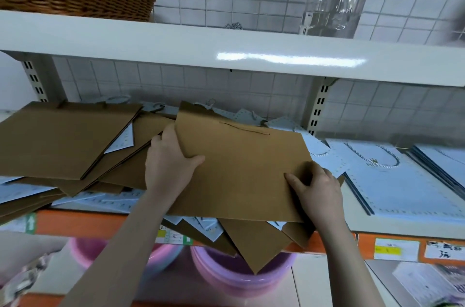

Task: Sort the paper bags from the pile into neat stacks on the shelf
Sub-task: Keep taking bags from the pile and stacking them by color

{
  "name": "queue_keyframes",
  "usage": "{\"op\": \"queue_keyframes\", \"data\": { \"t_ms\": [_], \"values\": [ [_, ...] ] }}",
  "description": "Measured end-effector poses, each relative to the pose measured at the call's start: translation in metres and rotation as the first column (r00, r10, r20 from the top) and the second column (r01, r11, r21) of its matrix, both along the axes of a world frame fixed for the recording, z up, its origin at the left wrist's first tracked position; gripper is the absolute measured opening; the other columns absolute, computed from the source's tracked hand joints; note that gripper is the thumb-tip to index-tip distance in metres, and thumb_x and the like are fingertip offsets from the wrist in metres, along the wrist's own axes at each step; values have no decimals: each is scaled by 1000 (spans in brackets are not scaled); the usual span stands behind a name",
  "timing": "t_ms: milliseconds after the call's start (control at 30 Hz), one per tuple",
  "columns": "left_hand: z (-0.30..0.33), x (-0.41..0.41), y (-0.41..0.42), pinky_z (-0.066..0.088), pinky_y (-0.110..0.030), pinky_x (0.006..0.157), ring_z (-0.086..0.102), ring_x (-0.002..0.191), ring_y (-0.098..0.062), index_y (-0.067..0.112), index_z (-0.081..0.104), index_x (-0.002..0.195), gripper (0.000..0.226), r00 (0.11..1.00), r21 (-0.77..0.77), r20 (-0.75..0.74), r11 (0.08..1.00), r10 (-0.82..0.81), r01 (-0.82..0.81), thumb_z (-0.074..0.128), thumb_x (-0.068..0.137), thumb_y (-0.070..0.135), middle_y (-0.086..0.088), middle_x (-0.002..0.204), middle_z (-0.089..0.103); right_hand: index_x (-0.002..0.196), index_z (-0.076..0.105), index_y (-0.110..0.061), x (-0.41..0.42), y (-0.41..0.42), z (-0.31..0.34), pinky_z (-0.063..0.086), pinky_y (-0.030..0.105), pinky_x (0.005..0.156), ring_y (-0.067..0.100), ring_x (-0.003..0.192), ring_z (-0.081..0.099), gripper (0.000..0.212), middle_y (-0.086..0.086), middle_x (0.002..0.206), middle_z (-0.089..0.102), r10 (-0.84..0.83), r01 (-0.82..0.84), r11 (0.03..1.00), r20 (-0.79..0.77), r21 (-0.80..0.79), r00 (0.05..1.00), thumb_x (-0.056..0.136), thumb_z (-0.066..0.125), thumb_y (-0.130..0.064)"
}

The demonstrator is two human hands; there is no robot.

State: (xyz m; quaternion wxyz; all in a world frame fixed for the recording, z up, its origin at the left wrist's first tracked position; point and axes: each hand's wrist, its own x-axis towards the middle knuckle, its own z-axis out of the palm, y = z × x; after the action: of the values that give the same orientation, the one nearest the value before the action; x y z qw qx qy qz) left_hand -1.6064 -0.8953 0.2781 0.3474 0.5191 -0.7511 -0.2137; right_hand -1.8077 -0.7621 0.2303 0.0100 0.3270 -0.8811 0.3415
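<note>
Holding one brown paper bag (241, 168) in both grips, our left hand (168, 160) clasps its left edge and our right hand (317, 188) pinches its near right corner. We judge we are lifting it off the pile (75, 145) at the shelf's (402, 225) front edge; next it needs carrying flat to the white stack (392, 181) side, right.
</note>
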Motion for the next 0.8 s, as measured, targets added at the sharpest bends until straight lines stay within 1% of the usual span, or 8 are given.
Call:
{"op": "queue_keyframes", "data": {
  "t_ms": [133,267,400,500,600,667,733,800],
  "values": [
    [-2,3,-5,32,-30,85,45,117,-25,19,32,142,69,987,-43,-146,997,-68,63,68,82,19,-9,133,45,130,47,-6,-2,2,0,34,40,95,35,116,41,61,16,122,53,-48,48,999,-19,22,999,87,58,-48],
    [-1,8,-5,33,-32,94,42,122,-21,20,34,142,64,964,-44,-251,995,-93,84,63,85,14,-4,136,44,131,46,-8,-4,5,3,34,42,96,37,121,38,63,19,122,52,-113,113,993,-22,36,993,86,56,-50],
    [0,13,0,32,-31,93,42,122,-20,22,34,142,64,953,-39,-291,996,-88,80,62,85,11,-4,136,44,131,47,-10,4,11,7,34,41,98,37,115,40,62,21,115,48,-120,123,987,35,-99,992,83,62,-46],
    [1,19,6,32,-30,88,44,119,-21,22,35,141,64,960,-52,-273,998,-58,45,63,85,13,-5,133,46,134,45,-11,14,18,13,36,40,98,36,114,42,64,18,113,45,-115,120,980,40,-156,993,82,65,-42],
    [3,26,15,33,-31,84,46,114,-26,21,36,141,65,979,-43,-205,999,-19,10,65,83,19,-10,127,46,124,51,-8,25,28,17,37,38,94,35,112,44,55,14,109,44,-122,121,980,7,-157,993,82,65,-42],
    [3,30,23,34,-32,82,49,110,-31,20,36,141,67,990,-43,-143,999,2,-8,67,82,23,-13,125,45,119,52,-6,34,37,19,37,39,93,35,111,44,52,14,109,45,-136,129,982,-40,-135,990,83,63,-43],
    [2,33,32,35,-33,78,51,106,-35,17,34,141,69,996,-52,-84,999,12,-16,67,81,26,-15,125,42,121,52,-7,44,47,20,35,39,95,34,112,41,53,15,115,46,-150,141,985,-97,-97,984,85,60,-44],
    [1,35,41,39,-36,78,52,105,-36,14,32,142,72,999,-61,-36,998,11,-13,68,81,29,-17,127,39,124,51,-7,54,57,20,32,39,97,34,112,40,53,16,120,47,-167,162,986,-158,-47,973,86,58,-44]
  ]
}}
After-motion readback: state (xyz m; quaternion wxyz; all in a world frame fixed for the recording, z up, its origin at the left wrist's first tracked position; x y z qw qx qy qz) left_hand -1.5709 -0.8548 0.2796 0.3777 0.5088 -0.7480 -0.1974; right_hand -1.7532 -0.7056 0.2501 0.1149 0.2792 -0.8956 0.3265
